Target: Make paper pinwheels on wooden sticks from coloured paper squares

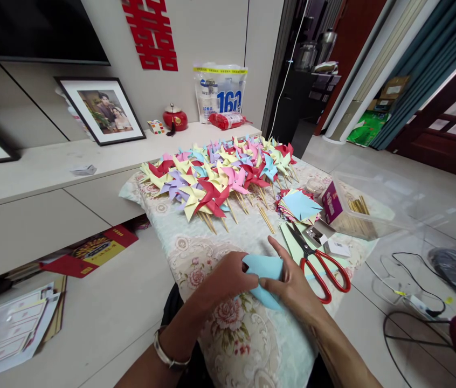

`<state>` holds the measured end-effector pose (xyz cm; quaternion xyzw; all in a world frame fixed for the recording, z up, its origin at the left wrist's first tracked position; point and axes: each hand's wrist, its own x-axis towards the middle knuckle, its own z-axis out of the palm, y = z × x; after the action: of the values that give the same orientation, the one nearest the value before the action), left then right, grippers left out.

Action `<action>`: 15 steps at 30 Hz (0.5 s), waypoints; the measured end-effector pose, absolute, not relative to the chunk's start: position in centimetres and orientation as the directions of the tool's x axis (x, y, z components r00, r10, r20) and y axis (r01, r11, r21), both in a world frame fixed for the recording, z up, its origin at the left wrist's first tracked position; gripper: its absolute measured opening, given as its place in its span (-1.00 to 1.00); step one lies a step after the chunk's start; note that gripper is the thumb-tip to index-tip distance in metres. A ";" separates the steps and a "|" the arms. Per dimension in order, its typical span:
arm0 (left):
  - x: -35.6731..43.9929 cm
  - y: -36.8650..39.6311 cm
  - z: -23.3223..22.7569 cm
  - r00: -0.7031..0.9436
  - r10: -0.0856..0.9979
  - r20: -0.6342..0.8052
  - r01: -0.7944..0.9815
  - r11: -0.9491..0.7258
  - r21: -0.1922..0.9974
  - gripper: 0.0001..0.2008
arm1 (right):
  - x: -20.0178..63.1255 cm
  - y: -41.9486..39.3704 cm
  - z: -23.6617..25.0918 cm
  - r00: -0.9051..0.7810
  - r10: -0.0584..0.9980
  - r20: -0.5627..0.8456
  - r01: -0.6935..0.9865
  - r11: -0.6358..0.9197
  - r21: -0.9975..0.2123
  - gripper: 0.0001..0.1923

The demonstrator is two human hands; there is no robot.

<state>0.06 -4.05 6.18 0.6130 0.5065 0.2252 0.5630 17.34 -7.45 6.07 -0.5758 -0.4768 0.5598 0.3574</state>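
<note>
A light blue paper sheet [266, 267], partly folded over, is held above the floral tablecloth near the front of the table. My left hand [234, 275] grips it from the left, thumb and fingers closed on its edge. From the right, my right hand [290, 280] pinches it with the thumb near the middle, while the index finger points up and away. Both thumbs meet close to the paper's centre, and the fingers hide part of the folds. Beyond my hands lie many finished paper pinwheels [214, 199] on wooden sticks. Red-handled scissors [317, 258] rest open to the right.
Slit paper squares [298, 205] are stacked behind the scissors. A small open box [319, 234] and a white box [337, 249] sit beside them. A clear plastic bin [361, 226] with sticks stands at the right edge. A low cabinet [42, 178] borders the table's far left.
</note>
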 end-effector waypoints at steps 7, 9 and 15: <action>0.0 -4.1 5.4 0.408 0.870 -0.278 0.363 0.124 0.923 -0.90 | 17.2 -7.5 6.7 -0.037 0.960 -0.277 0.259 -0.259 -0.931 -0.03; 0.0 -4.1 5.2 0.412 0.870 -0.271 0.358 0.119 0.926 -0.90 | 17.2 -7.5 6.7 -0.042 0.958 -0.282 0.268 -0.261 -0.927 -0.02; 0.0 -4.0 4.8 0.414 0.871 -0.263 0.323 0.129 0.937 -0.88 | 17.1 -7.4 6.3 -0.050 0.950 -0.307 0.259 -0.285 -0.923 -0.02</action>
<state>0.01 -4.00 4.83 0.6152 0.4856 0.2390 0.5733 17.07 -7.40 6.27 -0.6056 -0.4993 0.5251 0.3290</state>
